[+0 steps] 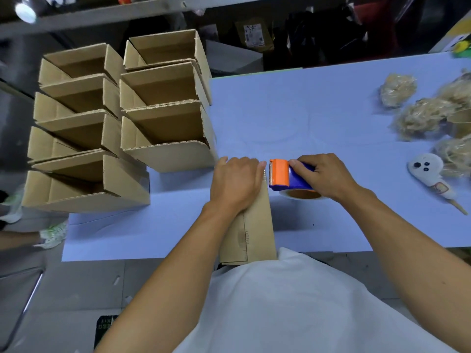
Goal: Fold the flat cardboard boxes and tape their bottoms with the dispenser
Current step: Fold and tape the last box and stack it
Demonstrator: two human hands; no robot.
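Cardboard box [254, 225] is standing at the near table [153, 225] edge against the person's white shirt [293, 301], under the left hand [235, 182], which is pressing down on its top with fingers curled over the far edge. Right hand [322, 175] is gripping the blue-and-orange tape dispenser [288, 177], its orange head sitting just beside the left fingertips. Folded open boxes [122, 118] are crowding the left side in two stacks. Straw-like filler bundles [420, 115] and a white phone [430, 174] are lying well apart at far right.
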